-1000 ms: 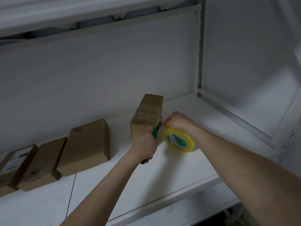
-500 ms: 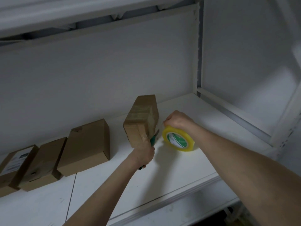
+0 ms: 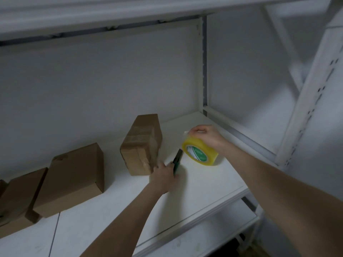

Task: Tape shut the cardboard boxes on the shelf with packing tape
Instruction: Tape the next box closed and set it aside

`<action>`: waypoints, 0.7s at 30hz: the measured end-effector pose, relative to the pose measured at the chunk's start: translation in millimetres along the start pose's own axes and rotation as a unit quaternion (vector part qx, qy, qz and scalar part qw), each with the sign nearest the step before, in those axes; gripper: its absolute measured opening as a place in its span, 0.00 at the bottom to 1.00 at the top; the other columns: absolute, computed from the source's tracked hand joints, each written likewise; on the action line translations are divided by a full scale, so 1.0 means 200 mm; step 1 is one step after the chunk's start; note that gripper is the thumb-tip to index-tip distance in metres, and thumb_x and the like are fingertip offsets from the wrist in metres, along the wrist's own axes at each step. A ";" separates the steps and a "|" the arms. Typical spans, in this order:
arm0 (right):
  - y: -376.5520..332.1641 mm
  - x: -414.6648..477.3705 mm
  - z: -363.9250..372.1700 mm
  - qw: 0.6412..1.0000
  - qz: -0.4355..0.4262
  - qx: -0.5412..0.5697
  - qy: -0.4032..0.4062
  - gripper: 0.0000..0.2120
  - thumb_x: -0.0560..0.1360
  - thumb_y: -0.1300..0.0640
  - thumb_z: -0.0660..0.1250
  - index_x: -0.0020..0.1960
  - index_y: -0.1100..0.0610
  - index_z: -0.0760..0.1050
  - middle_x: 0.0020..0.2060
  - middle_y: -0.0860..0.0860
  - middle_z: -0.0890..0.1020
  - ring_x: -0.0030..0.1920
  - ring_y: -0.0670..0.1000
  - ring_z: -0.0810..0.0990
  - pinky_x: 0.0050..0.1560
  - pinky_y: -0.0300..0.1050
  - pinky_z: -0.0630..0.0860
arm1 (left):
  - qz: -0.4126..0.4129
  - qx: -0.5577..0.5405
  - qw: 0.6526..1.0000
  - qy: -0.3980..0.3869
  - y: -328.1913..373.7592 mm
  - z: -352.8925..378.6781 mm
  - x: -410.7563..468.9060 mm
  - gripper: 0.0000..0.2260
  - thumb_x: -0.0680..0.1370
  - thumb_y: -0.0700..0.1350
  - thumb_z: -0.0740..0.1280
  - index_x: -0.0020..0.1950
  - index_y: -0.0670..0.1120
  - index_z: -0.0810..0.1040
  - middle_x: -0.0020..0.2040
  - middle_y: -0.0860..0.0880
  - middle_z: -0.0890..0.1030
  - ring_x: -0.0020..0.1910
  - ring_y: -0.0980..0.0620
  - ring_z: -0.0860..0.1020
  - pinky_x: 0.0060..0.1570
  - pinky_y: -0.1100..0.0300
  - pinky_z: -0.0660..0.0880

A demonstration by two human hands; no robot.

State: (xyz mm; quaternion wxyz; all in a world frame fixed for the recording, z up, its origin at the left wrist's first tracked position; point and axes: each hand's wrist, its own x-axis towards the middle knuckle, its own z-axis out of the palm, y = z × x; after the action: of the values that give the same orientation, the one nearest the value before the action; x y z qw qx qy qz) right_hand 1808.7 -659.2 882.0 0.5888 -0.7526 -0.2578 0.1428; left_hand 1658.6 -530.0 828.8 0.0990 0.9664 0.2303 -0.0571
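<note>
Untaped cardboard boxes lie at shelf left. Taped box stands on end mid-shelf. Left hand, just beside its near corner, is curled round a green cutter. Right hand grips tape roll from above, apparently pinching the loose end. Advice: keep that end lifted and the blade away from fingers.

Four cardboard boxes stand on the shelf: a taped box, a plain box, a third box, and a fourth box cut off by the left edge. There is one yellow roll of tape and one green-handled cutter. Two hands are in view, the left hand and the right hand. Three shelf boards show in all.
</note>
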 end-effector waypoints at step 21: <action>-0.01 -0.13 -0.14 0.972 -0.060 -0.227 0.023 0.12 0.75 0.39 0.57 0.40 0.40 0.76 0.44 0.45 0.82 0.48 0.51 0.79 0.53 0.53 0.76 | 0.022 -0.368 0.913 0.171 0.42 -0.37 0.12 0.09 0.72 0.45 0.74 0.48 0.41 0.85 0.44 0.42 0.85 0.45 0.46 0.83 0.49 0.54 0.80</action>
State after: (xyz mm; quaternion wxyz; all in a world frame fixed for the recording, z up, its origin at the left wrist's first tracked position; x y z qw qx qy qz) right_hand 1801.7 -697.2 888.3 0.4161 -0.8525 -0.3151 0.0278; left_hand 1722.5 -577.4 910.6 0.4081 0.8613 0.2268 0.2006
